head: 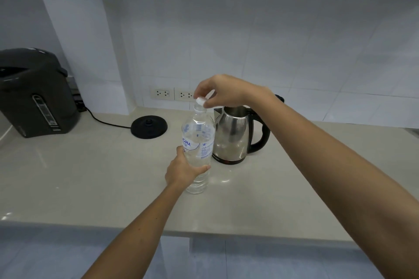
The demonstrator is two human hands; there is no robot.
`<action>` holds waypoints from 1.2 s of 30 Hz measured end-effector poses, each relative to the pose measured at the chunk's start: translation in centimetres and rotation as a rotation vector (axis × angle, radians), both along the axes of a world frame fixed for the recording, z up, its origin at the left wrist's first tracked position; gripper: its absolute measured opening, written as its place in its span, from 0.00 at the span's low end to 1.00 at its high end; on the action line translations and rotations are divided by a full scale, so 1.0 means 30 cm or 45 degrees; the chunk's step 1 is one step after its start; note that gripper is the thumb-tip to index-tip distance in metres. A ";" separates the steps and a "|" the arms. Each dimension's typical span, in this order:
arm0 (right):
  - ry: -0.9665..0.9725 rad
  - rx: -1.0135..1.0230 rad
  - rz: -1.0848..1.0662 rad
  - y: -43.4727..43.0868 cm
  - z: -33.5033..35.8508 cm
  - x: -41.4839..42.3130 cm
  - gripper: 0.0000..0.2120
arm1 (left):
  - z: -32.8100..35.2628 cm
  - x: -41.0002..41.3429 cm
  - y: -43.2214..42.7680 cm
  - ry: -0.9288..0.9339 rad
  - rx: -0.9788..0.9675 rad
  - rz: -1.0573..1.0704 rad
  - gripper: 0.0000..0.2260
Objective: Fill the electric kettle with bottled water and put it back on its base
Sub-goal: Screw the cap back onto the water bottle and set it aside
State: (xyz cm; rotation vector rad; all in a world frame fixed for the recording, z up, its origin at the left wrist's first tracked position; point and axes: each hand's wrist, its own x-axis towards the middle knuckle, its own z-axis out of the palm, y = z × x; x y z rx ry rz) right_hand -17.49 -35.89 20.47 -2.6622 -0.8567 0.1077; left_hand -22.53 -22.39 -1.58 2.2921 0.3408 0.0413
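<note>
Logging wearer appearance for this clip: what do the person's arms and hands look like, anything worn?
Both forearms are bare as far as the frame shows, with no sleeves in view. The left hand and right hand have no gloves; no watch, bracelet or ring is visible.

One water bottle with one white cap. One steel kettle and one black kettle base. One dark hot-water dispenser. Two wall sockets: and. Two hands: left hand, right hand. One counter.
</note>
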 end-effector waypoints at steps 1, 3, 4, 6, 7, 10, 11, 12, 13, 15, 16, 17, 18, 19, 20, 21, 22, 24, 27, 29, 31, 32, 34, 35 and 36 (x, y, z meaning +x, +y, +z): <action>-0.015 -0.071 0.025 0.011 0.005 -0.003 0.13 | 0.002 0.000 0.001 0.007 -0.002 -0.003 0.36; -0.024 -0.155 0.050 0.027 0.014 -0.006 0.14 | 0.003 0.000 0.003 0.022 0.000 -0.007 0.36; -0.027 -0.187 0.056 0.031 0.016 -0.007 0.15 | 0.003 0.001 0.004 0.028 0.004 -0.007 0.36; -0.046 -0.236 0.065 0.038 0.020 -0.010 0.15 | 0.003 0.001 0.004 0.033 0.013 -0.007 0.36; -0.054 -0.252 0.068 0.040 0.024 -0.010 0.15 | 0.004 0.002 0.003 0.031 0.014 -0.010 0.37; -0.068 -0.286 0.080 0.048 0.025 -0.015 0.15 | 0.006 0.004 0.002 0.029 0.029 -0.010 0.37; -0.073 -0.296 0.086 0.048 0.025 -0.015 0.15 | 0.006 0.004 0.002 0.028 0.031 -0.009 0.37; -0.074 -0.300 0.089 0.049 0.023 -0.011 0.15 | 0.006 0.005 0.003 0.026 0.030 -0.009 0.37; -0.076 -0.304 0.092 0.050 0.022 -0.007 0.15 | 0.006 0.004 0.003 0.022 0.029 -0.009 0.37; -0.077 -0.323 0.099 0.052 0.021 0.001 0.15 | 0.005 0.003 0.003 0.019 0.024 -0.005 0.37; -0.077 -0.341 0.102 0.054 0.020 0.005 0.15 | 0.003 0.003 0.002 0.020 0.021 -0.004 0.37; -0.083 -0.363 0.105 0.057 0.021 0.007 0.15 | 0.003 0.003 0.002 0.020 0.020 -0.004 0.37; -0.091 -0.387 0.105 0.061 0.021 0.010 0.15 | 0.002 0.002 0.002 0.020 0.023 -0.004 0.37; -0.097 -0.410 0.101 0.066 0.021 0.009 0.14 | 0.003 0.000 0.001 0.019 0.028 -0.003 0.37; -0.101 -0.427 0.094 0.072 0.019 0.009 0.14 | 0.002 0.000 0.002 0.018 0.031 -0.001 0.37; -0.108 -0.442 0.088 0.079 0.017 0.008 0.13 | 0.002 -0.001 0.002 0.016 0.031 0.000 0.37; -0.120 -0.456 0.083 0.085 0.014 0.007 0.13 | 0.002 0.000 0.003 0.014 0.031 -0.001 0.37; -0.150 -0.484 0.082 0.092 0.015 0.000 0.13 | 0.003 -0.001 0.005 0.008 0.031 -0.008 0.37; -0.126 -0.472 0.118 0.080 0.035 -0.018 0.13 | 0.002 0.000 0.008 0.001 0.032 -0.020 0.36; -0.108 -0.462 0.142 0.071 0.046 -0.026 0.15 | -0.001 -0.001 0.008 0.000 0.039 -0.027 0.36; -0.114 -0.473 0.131 0.072 0.046 -0.030 0.15 | -0.002 -0.002 0.008 -0.007 0.042 -0.028 0.36; -0.120 -0.486 0.107 0.078 0.039 -0.028 0.15 | -0.003 -0.002 0.008 -0.009 0.043 -0.026 0.36; -0.131 -0.537 0.033 0.099 0.023 -0.026 0.15 | -0.003 -0.002 0.008 -0.009 0.049 -0.018 0.36; -0.137 -0.575 -0.002 0.112 0.013 -0.027 0.16 | -0.003 -0.002 0.008 -0.008 0.051 -0.015 0.36; -0.144 -0.609 -0.032 0.123 0.003 -0.026 0.16 | -0.005 -0.001 0.009 -0.006 0.053 -0.013 0.36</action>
